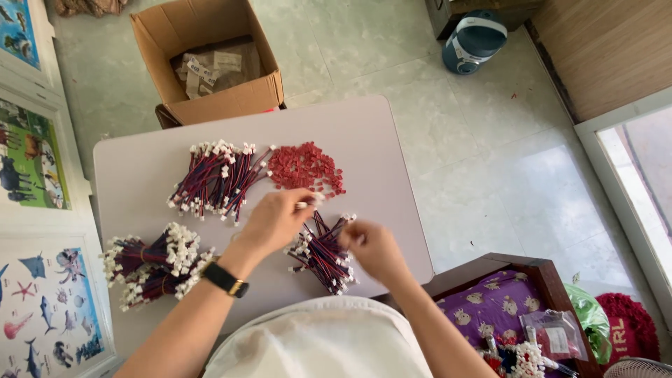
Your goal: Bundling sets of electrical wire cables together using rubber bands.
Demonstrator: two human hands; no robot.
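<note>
Nearest the body, the right hand (374, 248) hovers over a small loose heap of red-and-dark wire leads with white plastic plugs (323, 253) near the worktop's near edge; its fingers curl inward and blur, so whether they pinch anything cannot be told. The left hand (276, 218), with a black wristwatch with a gold buckle (224, 279) on its wrist, pinches one white-tipped lead (311, 201) between fingertips just beyond that heap. At the near left corner lie two tied bundles of the same leads (150, 262), their white plug ends bristling close to the edge. The pale, smooth, round-cornered worktop (378, 140) lies bare along its right side and far strip. Further out sits a larger fanned pile of leads (217, 178), touching a scatter of small red plastic housings (306, 168). Beyond the far edge, an open brown cardboard box (210, 59) stands on the glossy tiled floor (455, 154).
</note>
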